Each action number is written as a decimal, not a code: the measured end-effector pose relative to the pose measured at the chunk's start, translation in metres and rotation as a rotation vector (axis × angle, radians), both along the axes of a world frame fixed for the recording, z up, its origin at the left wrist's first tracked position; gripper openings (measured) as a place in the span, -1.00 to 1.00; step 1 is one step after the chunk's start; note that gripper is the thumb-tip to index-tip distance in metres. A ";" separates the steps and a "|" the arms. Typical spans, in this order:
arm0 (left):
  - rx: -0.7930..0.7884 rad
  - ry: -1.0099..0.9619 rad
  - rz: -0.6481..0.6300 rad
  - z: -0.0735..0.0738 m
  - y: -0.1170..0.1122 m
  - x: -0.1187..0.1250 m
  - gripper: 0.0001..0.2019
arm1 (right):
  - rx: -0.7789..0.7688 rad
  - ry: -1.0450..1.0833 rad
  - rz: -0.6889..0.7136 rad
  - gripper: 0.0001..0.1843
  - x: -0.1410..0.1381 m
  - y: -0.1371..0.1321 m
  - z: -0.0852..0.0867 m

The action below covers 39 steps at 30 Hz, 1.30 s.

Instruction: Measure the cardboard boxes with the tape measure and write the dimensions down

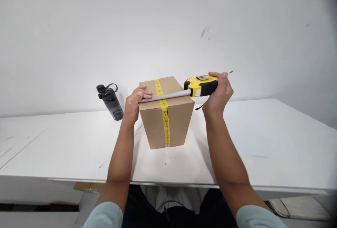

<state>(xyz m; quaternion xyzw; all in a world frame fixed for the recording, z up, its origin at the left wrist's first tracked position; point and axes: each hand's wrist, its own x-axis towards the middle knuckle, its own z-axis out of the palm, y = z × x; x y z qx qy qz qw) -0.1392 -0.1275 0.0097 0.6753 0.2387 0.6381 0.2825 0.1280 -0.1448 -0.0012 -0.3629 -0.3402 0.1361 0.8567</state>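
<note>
The head view shows a measurement that looks to be in progress, across the top of a cardboard box point(150, 128) standing on the desk point(76, 147) in front of the person. The blade point(172, 95) is already drawn out of the yellow-and-black tape measure point(202, 87) and spans the top near its front edge, crossing the printed yellow packing tape point(165, 126). What remains, by the look of it, is taking the reading and winding the blade back; no pen or written figure is in sight.

Both hands are occupied. The left hand point(133, 103) pins the blade's end at the box's left edge, its fingers bent over the top; whether the end hook catches the cardboard cannot be told. The right hand point(218, 93) grips the case from its outer end, just beyond the box's right edge and clear of the desk. Both forearms reach forward and slightly inward, elbows low and apart. A dark bottle point(112, 103) stands beyond the left hand.
</note>
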 end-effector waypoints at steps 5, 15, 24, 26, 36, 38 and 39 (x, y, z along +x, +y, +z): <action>0.003 0.007 0.015 0.001 0.001 0.001 -0.55 | -0.065 -0.007 0.036 -0.30 0.001 -0.002 0.002; -0.016 0.008 0.024 0.001 -0.002 0.001 -0.48 | 0.027 -0.090 -0.085 -0.40 0.002 0.003 -0.008; -0.014 0.049 -0.019 0.002 -0.002 0.001 -0.41 | 0.257 -0.185 -0.231 -0.57 0.003 0.008 -0.014; -0.002 0.046 -0.042 0.003 -0.002 0.002 -0.32 | 0.296 -0.169 -0.243 -0.58 -0.001 0.008 -0.013; 0.157 0.134 -0.096 0.001 0.002 -0.004 -0.37 | 0.383 -0.320 -0.418 -0.41 0.003 0.020 -0.025; 0.161 0.157 -0.091 0.001 0.003 -0.006 -0.39 | 0.399 -0.354 -0.437 -0.41 0.006 0.020 -0.026; 0.153 0.166 -0.091 0.001 0.004 -0.006 -0.38 | 0.399 -0.359 -0.439 -0.41 0.007 0.018 -0.027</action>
